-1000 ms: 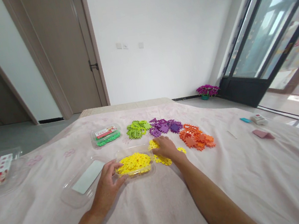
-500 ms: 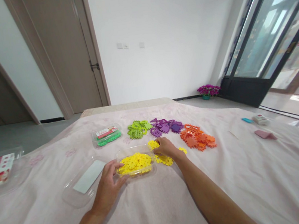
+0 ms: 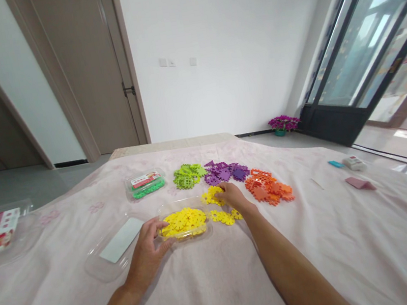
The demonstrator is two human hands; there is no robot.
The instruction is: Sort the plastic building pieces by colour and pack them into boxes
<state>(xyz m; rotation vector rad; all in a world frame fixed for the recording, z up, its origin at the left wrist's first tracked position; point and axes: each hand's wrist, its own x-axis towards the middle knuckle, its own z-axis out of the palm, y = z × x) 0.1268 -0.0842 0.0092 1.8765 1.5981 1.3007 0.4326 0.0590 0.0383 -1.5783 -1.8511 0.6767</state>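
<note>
My left hand (image 3: pixel 151 240) grips the left end of a clear plastic box (image 3: pixel 210 230), thumb on the near side and fingers on the far side. The box is full of yellow flower-shaped plastic pieces (image 3: pixel 185 221). Just right of the box, my right hand (image 3: pixel 232 197) is closed with its fingertips on a yellow flower-shaped piece (image 3: pixel 214 192); how many pieces it holds is hard to make out. Several loose yellow pieces (image 3: pixel 226 217) lie on the cloth below that hand. To the left rests a clear lid (image 3: pixel 99 272) with a white label.
Behind the box lie piles of light green pieces (image 3: pixel 187 176), purple pieces (image 3: pixel 224 174) and orange pieces (image 3: pixel 269 187). A closed box of green pieces (image 3: pixel 147 187) stands at back left. Another labelled clear lid (image 3: pixel 27 234) is far left. A pink cloth (image 3: pixel 360 183) lies right.
My right hand has shifted slightly right and up, away from the box's edge, with its fingers on yellow pieces. The left hand and the box have stayed put.
</note>
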